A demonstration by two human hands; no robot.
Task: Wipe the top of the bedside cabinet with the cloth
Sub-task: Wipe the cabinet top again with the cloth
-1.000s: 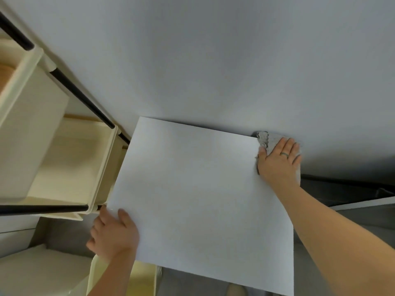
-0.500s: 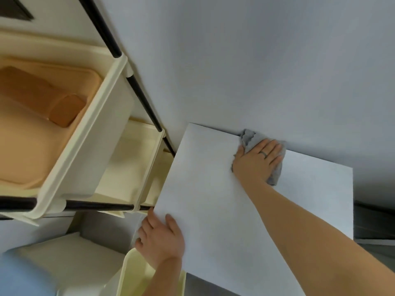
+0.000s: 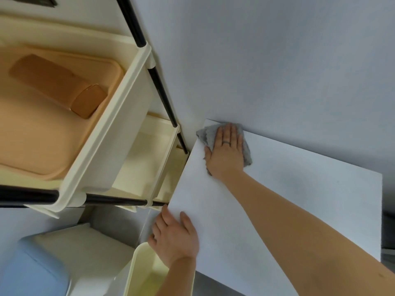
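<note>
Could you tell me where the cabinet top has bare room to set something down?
Crowded: the right hand presses the grey cloth on the far left corner of the white cabinet top; the left hand rests on its near left corner. Bare: the left edge between them; the stretch between wall and right forearm.

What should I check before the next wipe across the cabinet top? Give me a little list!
1. Is the cloth under the right hand? Ok, the palm lies flat on it.
2. Is it on the cabinet top? Ok, at the far left corner by the wall.
3. Is the way rightward free? Ok, what shows is bare white surface.
4. Is the left hand steadying? Ok, it rests on the near left edge.
5. Is the top clean already? Cannot tell, dust is too small to see.
</note>
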